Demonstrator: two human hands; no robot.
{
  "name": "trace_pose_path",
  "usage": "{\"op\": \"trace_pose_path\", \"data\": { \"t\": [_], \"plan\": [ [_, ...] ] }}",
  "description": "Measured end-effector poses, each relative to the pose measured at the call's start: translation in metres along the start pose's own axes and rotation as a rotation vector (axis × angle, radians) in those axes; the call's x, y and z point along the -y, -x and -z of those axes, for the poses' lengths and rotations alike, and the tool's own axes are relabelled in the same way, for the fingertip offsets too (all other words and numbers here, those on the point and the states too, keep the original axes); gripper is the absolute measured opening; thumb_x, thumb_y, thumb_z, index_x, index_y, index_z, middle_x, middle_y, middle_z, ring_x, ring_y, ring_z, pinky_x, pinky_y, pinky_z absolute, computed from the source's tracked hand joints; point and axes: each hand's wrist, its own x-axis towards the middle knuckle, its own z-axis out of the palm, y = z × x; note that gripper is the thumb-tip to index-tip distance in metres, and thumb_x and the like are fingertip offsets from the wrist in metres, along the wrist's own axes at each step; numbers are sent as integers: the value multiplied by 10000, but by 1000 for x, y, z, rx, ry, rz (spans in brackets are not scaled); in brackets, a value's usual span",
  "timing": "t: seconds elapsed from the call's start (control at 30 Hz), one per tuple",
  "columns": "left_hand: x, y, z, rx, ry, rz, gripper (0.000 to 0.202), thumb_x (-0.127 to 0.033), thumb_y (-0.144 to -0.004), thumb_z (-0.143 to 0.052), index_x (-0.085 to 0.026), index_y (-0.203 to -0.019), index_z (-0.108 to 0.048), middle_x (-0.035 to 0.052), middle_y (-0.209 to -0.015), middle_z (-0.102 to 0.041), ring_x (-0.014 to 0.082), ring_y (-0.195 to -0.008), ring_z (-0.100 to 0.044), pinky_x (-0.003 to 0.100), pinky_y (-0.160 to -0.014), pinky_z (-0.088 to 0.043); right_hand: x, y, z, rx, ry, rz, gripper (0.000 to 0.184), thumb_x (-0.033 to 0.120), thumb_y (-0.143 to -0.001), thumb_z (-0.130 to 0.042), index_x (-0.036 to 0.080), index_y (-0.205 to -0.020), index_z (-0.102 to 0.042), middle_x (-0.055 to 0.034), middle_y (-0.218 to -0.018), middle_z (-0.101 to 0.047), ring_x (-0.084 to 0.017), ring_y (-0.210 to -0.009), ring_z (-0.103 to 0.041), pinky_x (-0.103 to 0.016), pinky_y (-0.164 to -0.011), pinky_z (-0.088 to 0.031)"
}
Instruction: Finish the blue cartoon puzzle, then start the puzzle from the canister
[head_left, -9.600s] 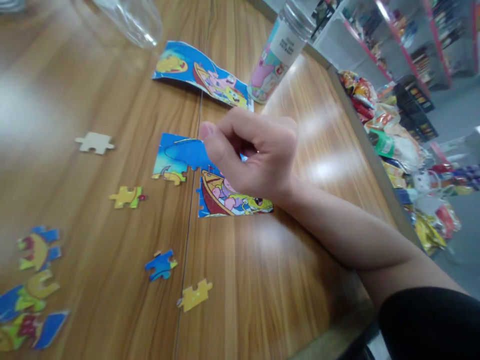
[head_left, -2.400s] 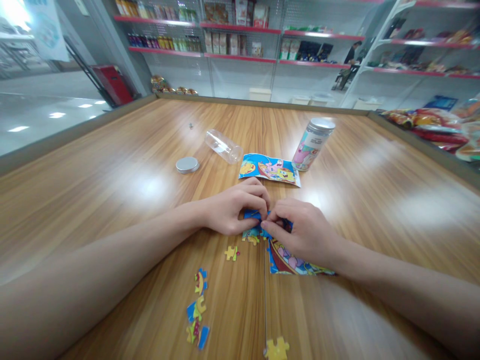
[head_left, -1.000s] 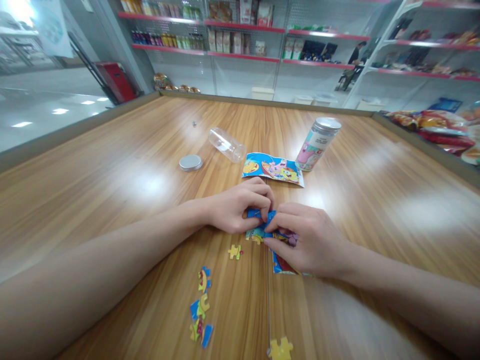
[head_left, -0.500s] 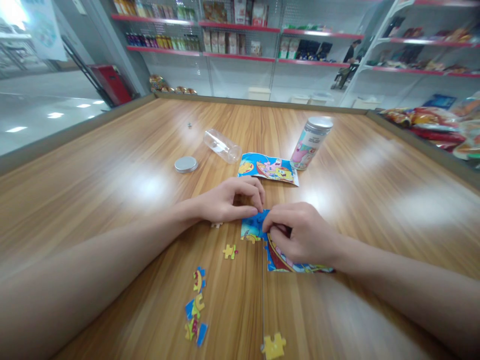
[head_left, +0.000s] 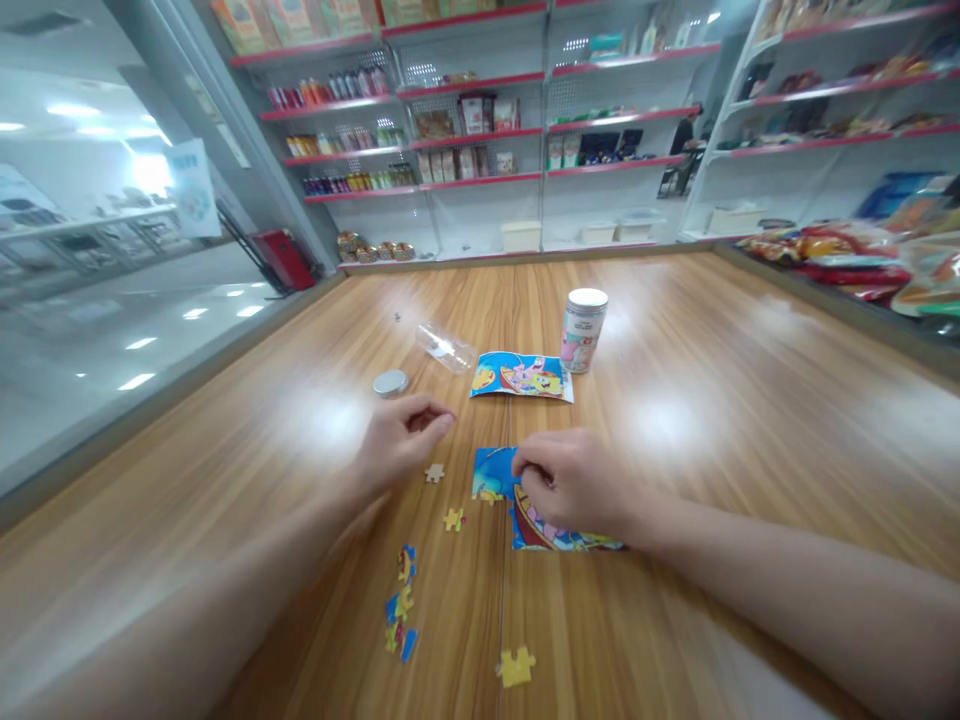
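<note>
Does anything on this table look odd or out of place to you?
Two things, mildly: the clear plastic cylindrical jar lies on its side, a round silver lid apart from it; and one pale puzzle piece shows a plain side, probably face down, unlike the colourful loose pieces.

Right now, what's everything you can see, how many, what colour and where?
Puzzle: 1, mostly blue, centre
Loose pieces: 3, cream and yellow, two left of puzzle, one nearer
Cluster: 1, blue and yellow, pieces uncountable, near left
Card: 1, mostly blue, beyond puzzle
Can: 1, pinkish, beside card
Bottle: 1, clear, left of card
Lid: 1, silver, left of bottle
Speck: 1, grey, unclear, far left
Table: 1, brown, below
Shelves: many, white and red, behind
Goods: many, mixed, on shelves
Bags: several, mostly red, right
Box: 1, red, back left
Person: 1, dark clothes, back right
Left grip: 1, bare, left of puzzle
Right grip: 1, bare, over puzzle
</note>
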Motion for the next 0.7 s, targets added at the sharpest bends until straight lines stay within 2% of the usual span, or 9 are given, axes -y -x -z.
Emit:
{"op": "trace_pose_path", "data": {
  "t": [0.07, 0.13, 0.17, 0.23, 0.27, 0.33, 0.43, 0.6, 0.7],
  "plan": [
    [-14, 22, 15, -69, -325, -168, 89, -224, -894, -618, -182, -875, -694, 9, -715, -618, 139, -653, -529, 281, -619, -400, 1, -1, -1, -30, -7, 4, 167, 90, -734, -536, 175, -723, -680, 3, -653, -665, -120, -575, -572, -237, -573, -367],
    [-29, 36, 27, 7, -548, -396, 73, -167, -868, -634, -200, -874, -698, 4, -686, -581, 161, -686, -521, 313, -674, -420, 3, -3, -3, -34, -11, 8, 158, 94, -733, -542, 175, -703, -675, 6, -636, -656, -118, -564, -563, -235, -569, -365],
    [-35, 39, 30, 5, -612, -482, 83, -145, -854, -646, -202, -889, -695, 4, -689, -579, 165, -688, -513, 320, -678, -420, 3, -4, -4, -34, -13, 7, 157, 96, -735, -544, 176, -700, -675, 6, -635, -655, -118, -565, -564, -234, -571, -368],
    [-45, 39, 34, -29, -669, -536, 120, -116, -858, -640, -195, -936, -685, 17, -727, -589, 176, -721, -520, 335, -706, -439, 4, -5, -5, -33, -18, 0, 160, 98, -742, -547, 176, -713, -684, 3, -652, -668, -123, -581, -579, -232, -584, -380],
    [-49, 38, 34, 2, -684, -535, 119, -116, -875, -627, -192, -949, -681, 25, -750, -594, 181, -741, -524, 341, -719, -445, 4, -4, -6, -33, -23, -4, 164, 97, -746, -547, 175, -725, -690, 0, -665, -677, -126, -594, -592, -232, -592, -388],
    [-52, 34, 33, 137, -706, -528, 114, -129, -911, -595, -188, -965, -678, 44, -804, -611, 191, -788, -535, 350, -738, -453, 4, -3, -5, -29, -34, -11, 175, 91, -753, -546, 174, -746, -700, -6, -688, -694, -131, -613, -613, -231, -605, -399],
    [-49, 33, 33, 316, -725, -505, 145, -149, -954, -548, -187, -1001, -679, 68, -883, -629, 203, -848, -545, 356, -761, -463, 4, -1, -3, -31, -35, -29, 177, 84, -748, -551, 173, -747, -705, -8, -673, -690, -129, -597, -608, -229, -598, -398],
    [-33, 34, 38, 423, -833, -336, 192, -234, -985, -532, -189, -1125, -655, 96, -1026, -613, 247, -981, -560, 407, -856, -484, 4, -2, -3, -20, -48, -60, 175, 80, -738, -550, 170, -727, -700, 1, -647, -673, -121, -574, -588, -226, -589, -393],
    [-26, 33, 35, 528, -774, -234, 151, -242, -989, -528, -183, -1054, -651, 79, -1014, -601, 229, -961, -568, 379, -847, -493, 5, -3, -5, 2, -70, -76, 182, 77, -741, -547, 169, -728, -703, 6, -638, -667, -112, -556, -573, -221, -583, -394]
  ]
}}
